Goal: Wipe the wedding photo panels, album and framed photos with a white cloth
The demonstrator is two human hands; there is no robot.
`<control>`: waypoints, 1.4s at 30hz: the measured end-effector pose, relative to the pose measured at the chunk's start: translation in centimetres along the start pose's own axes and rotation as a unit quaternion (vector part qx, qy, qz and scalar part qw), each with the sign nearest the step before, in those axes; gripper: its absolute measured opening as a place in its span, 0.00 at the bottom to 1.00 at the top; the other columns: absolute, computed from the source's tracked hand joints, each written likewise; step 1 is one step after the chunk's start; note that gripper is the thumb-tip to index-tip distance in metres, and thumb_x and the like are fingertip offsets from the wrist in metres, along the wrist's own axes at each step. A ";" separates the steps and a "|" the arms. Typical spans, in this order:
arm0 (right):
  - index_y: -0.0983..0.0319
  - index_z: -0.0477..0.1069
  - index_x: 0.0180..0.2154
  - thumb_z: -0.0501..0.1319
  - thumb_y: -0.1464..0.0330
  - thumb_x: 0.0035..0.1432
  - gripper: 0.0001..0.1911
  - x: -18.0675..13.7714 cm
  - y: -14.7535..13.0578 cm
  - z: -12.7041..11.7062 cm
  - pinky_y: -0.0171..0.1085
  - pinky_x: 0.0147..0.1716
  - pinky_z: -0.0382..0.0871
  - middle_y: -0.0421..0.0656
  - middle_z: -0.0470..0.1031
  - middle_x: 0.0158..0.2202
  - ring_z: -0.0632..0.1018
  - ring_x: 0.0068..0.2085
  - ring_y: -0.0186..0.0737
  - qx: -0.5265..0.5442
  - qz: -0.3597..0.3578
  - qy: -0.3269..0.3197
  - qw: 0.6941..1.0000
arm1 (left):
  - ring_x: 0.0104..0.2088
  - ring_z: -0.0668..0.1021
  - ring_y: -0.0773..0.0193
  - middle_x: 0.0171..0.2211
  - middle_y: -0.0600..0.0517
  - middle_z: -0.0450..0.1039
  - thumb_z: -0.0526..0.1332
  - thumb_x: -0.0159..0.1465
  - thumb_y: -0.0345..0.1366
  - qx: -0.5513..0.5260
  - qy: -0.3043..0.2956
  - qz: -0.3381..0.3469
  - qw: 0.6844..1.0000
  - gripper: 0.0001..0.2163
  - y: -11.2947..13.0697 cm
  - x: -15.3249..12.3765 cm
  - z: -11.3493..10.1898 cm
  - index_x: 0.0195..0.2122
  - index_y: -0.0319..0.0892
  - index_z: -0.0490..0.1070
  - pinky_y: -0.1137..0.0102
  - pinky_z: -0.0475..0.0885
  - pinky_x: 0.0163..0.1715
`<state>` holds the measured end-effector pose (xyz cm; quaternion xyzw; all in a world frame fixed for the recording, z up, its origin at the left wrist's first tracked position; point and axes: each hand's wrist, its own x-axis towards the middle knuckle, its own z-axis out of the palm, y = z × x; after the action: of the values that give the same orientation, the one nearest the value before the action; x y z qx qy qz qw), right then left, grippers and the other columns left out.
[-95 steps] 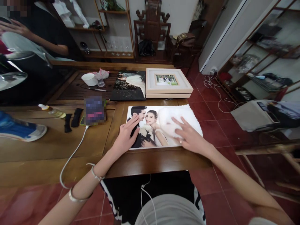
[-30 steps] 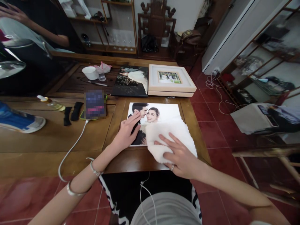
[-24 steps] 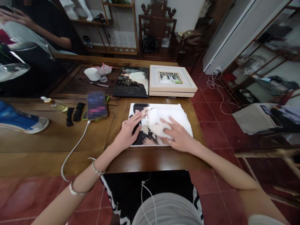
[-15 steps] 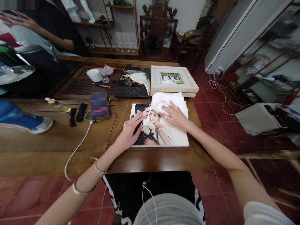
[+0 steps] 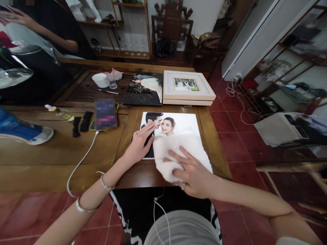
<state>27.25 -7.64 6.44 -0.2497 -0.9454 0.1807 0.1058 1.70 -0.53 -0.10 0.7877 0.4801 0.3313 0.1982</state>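
A glossy wedding photo print (image 5: 185, 122) lies flat near the table's front edge. Across its lower right part spreads a fluffy white cloth (image 5: 182, 146), which hides that area and hangs past the print's near edge. My right hand (image 5: 190, 170) grips the cloth, fingers pressed into it, with a ring on one finger. Resting flat on the print's left side, my left hand (image 5: 141, 141) has its fingers stretched out and holds nothing.
Behind the print are a pale framed photo (image 5: 189, 97) and a dark photo panel (image 5: 144, 97). To the left lie a phone (image 5: 105, 114) on a white cable, black straps (image 5: 85, 121), a dropper bottle (image 5: 60, 113) and a white cup (image 5: 100, 80). Another person's arm (image 5: 51, 35) shows at upper left.
My right hand has drawn the white cloth from the print's upper right corner down toward me, uncovering the top right. My left hand stays in place on the print.
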 end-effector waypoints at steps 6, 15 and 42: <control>0.61 0.74 0.41 0.55 0.70 0.65 0.09 4.2 6.2 -1.4 0.63 0.66 0.54 0.54 0.78 0.52 0.66 0.67 0.53 -0.068 0.058 0.059 0.994 | 0.68 0.63 0.50 0.66 0.42 0.63 0.53 0.71 0.36 -0.002 0.009 -0.001 1.000 0.20 0.0 0.1 0.1 0.63 0.43 0.66 0.47 0.61 0.64; 0.67 0.74 0.47 0.53 0.70 0.66 0.13 9.5 10.1 -2.5 0.62 0.65 0.52 0.59 0.76 0.54 0.63 0.68 0.59 -0.113 0.153 0.064 0.980 | 0.68 0.63 0.51 0.66 0.42 0.64 0.53 0.71 0.36 -0.007 0.005 0.000 1.000 0.19 0.0 0.1 0.0 0.63 0.43 0.67 0.47 0.60 0.64; 0.66 0.76 0.50 0.58 0.75 0.59 0.17 7.8 2.8 -1.9 0.71 0.61 0.52 0.60 0.61 0.67 0.56 0.69 0.72 -0.128 0.120 -0.091 0.980 | 0.67 0.65 0.54 0.65 0.41 0.64 0.47 0.74 0.39 -0.048 0.035 -0.006 0.998 0.21 0.0 0.3 -0.2 0.63 0.39 0.67 0.52 0.59 0.67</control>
<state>22.40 -0.85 7.93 -0.3551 -0.9297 0.0916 -0.0354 1.64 -0.26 0.11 0.7622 0.4751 0.3802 0.2208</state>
